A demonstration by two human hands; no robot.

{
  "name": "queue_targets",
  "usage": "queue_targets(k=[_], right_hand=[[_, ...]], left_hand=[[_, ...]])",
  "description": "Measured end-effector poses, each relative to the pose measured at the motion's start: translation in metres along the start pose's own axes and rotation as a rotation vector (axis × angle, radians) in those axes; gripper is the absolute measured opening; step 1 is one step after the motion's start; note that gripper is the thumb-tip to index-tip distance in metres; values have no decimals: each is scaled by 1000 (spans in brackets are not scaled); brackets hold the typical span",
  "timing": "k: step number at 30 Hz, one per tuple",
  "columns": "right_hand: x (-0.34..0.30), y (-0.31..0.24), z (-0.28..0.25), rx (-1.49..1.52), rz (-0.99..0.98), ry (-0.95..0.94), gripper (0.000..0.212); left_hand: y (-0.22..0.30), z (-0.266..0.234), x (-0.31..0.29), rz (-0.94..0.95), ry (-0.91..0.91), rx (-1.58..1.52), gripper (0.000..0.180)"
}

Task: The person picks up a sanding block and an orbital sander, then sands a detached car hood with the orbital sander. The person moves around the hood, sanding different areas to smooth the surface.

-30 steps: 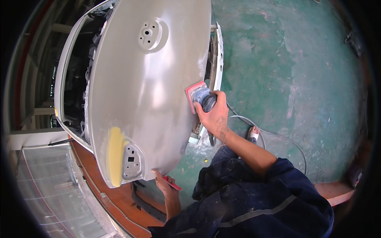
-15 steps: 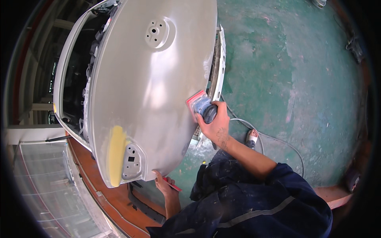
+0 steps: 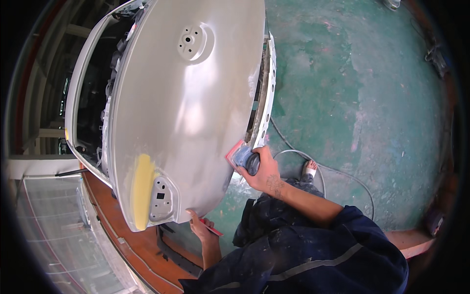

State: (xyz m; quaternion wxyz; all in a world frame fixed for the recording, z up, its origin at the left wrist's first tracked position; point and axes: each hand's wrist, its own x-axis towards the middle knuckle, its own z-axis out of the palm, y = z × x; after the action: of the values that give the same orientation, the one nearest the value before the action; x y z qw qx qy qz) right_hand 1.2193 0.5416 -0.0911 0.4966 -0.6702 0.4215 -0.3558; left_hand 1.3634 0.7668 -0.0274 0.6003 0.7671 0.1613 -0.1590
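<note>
A beige-grey car trunk lid (image 3: 156, 98) fills the left and middle of the view, its finish dull near my hands. My right hand (image 3: 264, 171) wraps round a sander (image 3: 246, 159) with a black top, blue body and red pad. The sander's pad is at the panel's right edge, tilted; whether its whole face touches cannot be told. My left hand (image 3: 203, 232) is at the panel's lower corner, fingertips on the edge, with a thin flat red piece (image 3: 214, 230) held in it. Yellow filler (image 3: 142, 193) covers a strip beside the recess with cut-outs (image 3: 161, 198).
A pale hose (image 3: 338, 171) curls over the green floor (image 3: 323, 88) near my foot (image 3: 310, 168). A white perforated bumper beam (image 3: 269, 93) lies beyond the panel's right edge. Plastic-covered parts (image 3: 58, 230) and an orange-brown floor strip (image 3: 117, 220) are at lower left.
My right hand has moved the sander down along the panel's right edge, toward me. My left hand has stayed nearly in place with the red piece.
</note>
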Motion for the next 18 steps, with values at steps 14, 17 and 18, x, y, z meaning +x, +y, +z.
queue_targets(k=[14,17,18], right_hand=[[15,10,-1,48,72,143,65],[64,12,-12,37,90,265,62],[81,7,-18,55,102,288,62]], left_hand=[[-1,-6,-1,16,-34,-32,60],[2,1,-4,15,-33,-15,58],[4,2,-5,17,-22,-17,58]])
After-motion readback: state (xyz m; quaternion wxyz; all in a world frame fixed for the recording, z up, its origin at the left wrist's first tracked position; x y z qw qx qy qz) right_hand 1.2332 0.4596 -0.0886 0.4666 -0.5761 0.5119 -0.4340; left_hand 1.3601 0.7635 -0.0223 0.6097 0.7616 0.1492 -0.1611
